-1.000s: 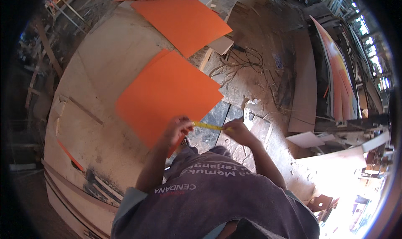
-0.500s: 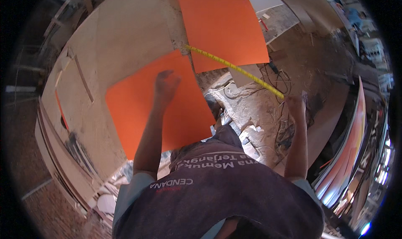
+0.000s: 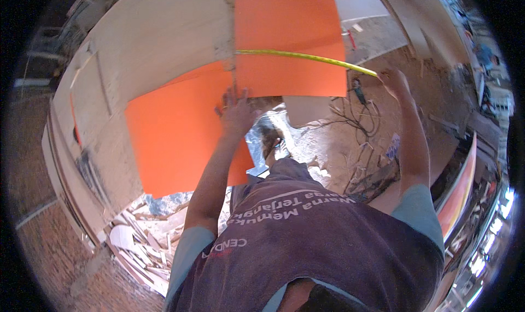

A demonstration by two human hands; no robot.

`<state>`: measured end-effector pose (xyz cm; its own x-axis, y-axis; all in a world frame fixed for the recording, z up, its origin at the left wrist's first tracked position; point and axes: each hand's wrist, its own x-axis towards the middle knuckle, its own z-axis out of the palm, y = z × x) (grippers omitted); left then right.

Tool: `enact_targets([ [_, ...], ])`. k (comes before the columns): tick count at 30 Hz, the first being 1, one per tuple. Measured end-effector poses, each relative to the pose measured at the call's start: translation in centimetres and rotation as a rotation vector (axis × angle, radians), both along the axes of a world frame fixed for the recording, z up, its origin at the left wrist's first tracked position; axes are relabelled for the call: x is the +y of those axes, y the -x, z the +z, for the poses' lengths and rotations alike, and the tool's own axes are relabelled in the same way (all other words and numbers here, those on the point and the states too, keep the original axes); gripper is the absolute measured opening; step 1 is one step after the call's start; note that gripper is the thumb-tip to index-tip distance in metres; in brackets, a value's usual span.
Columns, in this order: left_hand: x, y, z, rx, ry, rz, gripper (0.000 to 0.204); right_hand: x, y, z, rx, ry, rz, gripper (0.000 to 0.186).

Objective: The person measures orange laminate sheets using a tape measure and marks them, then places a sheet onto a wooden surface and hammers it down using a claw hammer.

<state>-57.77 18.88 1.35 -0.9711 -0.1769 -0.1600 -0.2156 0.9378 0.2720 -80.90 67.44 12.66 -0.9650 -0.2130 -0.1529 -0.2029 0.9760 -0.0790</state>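
A yellow tape measure (image 3: 306, 57) stretches across the far orange sheet (image 3: 290, 28), from the sheet's left edge out past its right edge. The right hand (image 3: 394, 81) pinches the tape's right end. The left hand (image 3: 236, 111), fingers spread, presses flat where the near orange sheet (image 3: 175, 137) meets the far one. Both sheets lie on a pale plywood board (image 3: 164, 33), with wood scraps (image 3: 142, 241) below.

- Under my work lies a big pale plywood board (image 3: 164, 44).
- Wood offcuts (image 3: 143, 241) pile up by a brick floor (image 3: 44, 241) at my lower left.
- Tangled cables (image 3: 363, 115) sprawl over the dusty ground (right of centre).
- Orange-edged panels (image 3: 462, 186) lean at my far right.
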Motion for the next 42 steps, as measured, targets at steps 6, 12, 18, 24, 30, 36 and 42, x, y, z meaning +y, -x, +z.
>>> enact_targets([
  [6,-0.5,0.9,-1.1,-0.129,-0.010,0.034,0.082,-0.7,2.5,-0.3,-0.050,0.033,-0.039,0.031],
  [12,-1.1,0.7,-1.2,-0.148,-0.008,0.016,0.080,0.2,2.6,-1.2,0.019,-0.040,0.074,0.029],
  [18,-1.0,0.3,-0.4,-0.001,-0.076,0.102,0.075,-2.6,4.0,-0.5,-0.063,0.030,0.028,0.028],
  [24,0.6,2.7,-0.2,-0.191,-1.202,0.727,0.053,-3.2,5.3,0.9,-0.032,0.001,0.110,0.028],
  [30,2.6,4.1,-2.8,-0.018,-2.019,1.310,0.049,-3.5,5.1,1.6,-0.157,0.104,0.031,0.028],
  [36,4.0,4.7,-3.0,0.137,-2.046,1.269,0.037,-2.2,5.6,-0.7,-0.166,0.155,0.010,0.031],
  [42,3.4,4.9,-3.0,0.295,-1.898,0.974,0.025,-3.0,5.9,-1.6,-0.212,0.202,0.057,0.032],
])
